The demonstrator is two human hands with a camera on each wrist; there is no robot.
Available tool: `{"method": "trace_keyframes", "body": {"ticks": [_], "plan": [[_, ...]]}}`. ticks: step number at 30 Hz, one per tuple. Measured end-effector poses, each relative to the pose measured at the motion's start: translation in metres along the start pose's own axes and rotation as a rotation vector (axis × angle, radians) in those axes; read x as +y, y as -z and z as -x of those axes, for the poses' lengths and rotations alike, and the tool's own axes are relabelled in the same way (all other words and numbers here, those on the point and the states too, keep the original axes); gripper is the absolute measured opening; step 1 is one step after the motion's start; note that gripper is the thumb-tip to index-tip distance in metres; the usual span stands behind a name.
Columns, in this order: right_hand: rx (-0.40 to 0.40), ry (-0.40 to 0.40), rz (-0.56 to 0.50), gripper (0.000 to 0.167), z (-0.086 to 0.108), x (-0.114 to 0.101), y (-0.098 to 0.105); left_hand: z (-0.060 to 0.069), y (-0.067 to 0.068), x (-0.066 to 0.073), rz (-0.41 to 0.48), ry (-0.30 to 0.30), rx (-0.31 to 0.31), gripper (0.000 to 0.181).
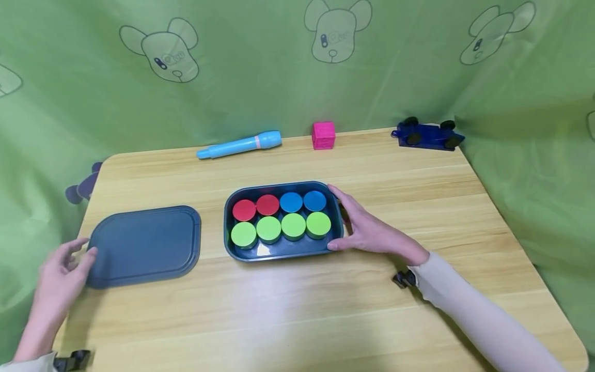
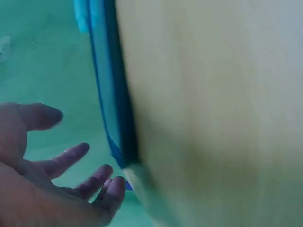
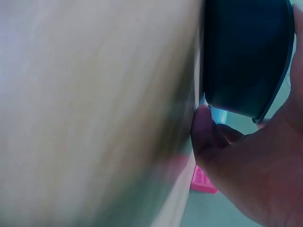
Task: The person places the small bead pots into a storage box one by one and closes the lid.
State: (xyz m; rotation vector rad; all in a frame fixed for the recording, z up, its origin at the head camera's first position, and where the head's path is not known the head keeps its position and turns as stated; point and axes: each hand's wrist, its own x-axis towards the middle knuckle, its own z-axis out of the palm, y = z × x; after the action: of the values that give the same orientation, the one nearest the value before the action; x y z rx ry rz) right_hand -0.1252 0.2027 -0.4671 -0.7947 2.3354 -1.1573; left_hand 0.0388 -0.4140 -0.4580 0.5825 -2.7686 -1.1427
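A dark blue rectangular box [image 1: 284, 256] stands uncovered on the table. Inside it, two red discs [image 1: 268, 205] and two blue discs [image 1: 291, 202] make the back row; several green discs [image 1: 294, 226] fill the front row. My right hand [image 1: 367, 230] grips the box's right end, thumb at the front corner and fingers round the back corner. The right wrist view shows the box's outer wall [image 3: 248, 52] against this hand. To the left lies a flat dark blue lid [image 1: 146, 245]. Beside its left edge, my left hand [image 1: 60, 274] holds nothing, its fingers loosely bent and spread.
Along the table's back edge lie a light blue pen-shaped toy [image 1: 239, 145], a pink cube [image 1: 323, 136] and a dark blue toy car [image 1: 427, 135] with black wheels. A green curtain [image 1: 260, 67] with printed animal heads hangs behind the wooden table [image 1: 297, 320].
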Motion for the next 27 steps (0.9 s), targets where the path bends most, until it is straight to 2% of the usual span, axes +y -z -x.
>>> {"method": "trace_keyframes", "body": {"ticks": [4, 7, 11, 14, 17, 23, 25, 27], "plan": [[-0.005, 0.009, -0.002, 0.128, -0.001, 0.001, 0.000, -0.006, -0.001, -0.012, -0.105, -0.019, -0.032, 0.052], [-0.006, 0.005, -0.008, 0.127, -0.001, 0.001, 0.000, -0.011, -0.003, -0.017, -0.140, -0.060, -0.077, 0.049], [-0.005, -0.006, -0.015, 0.127, 0.000, 0.001, 0.000, -0.017, -0.004, -0.017, -0.149, -0.126, -0.092, 0.043], [-0.004, -0.010, -0.022, 0.126, 0.000, 0.001, -0.001, -0.019, -0.002, -0.017, -0.120, -0.148, -0.115, 0.042], [-0.006, -0.007, -0.027, 0.125, -0.001, 0.001, -0.001, -0.021, 0.000, -0.018, -0.091, -0.129, -0.145, 0.043], [-0.009, -0.003, -0.039, 0.125, -0.001, 0.000, -0.001, -0.021, 0.001, -0.017, -0.046, -0.097, -0.114, 0.040], [-0.008, -0.001, -0.044, 0.124, -0.001, 0.000, -0.001, -0.019, 0.002, -0.017, 0.021, -0.075, -0.111, 0.037], [-0.007, 0.000, -0.050, 0.124, 0.000, 0.001, -0.001, -0.017, 0.004, -0.018, 0.150, -0.042, -0.125, 0.038]]}}
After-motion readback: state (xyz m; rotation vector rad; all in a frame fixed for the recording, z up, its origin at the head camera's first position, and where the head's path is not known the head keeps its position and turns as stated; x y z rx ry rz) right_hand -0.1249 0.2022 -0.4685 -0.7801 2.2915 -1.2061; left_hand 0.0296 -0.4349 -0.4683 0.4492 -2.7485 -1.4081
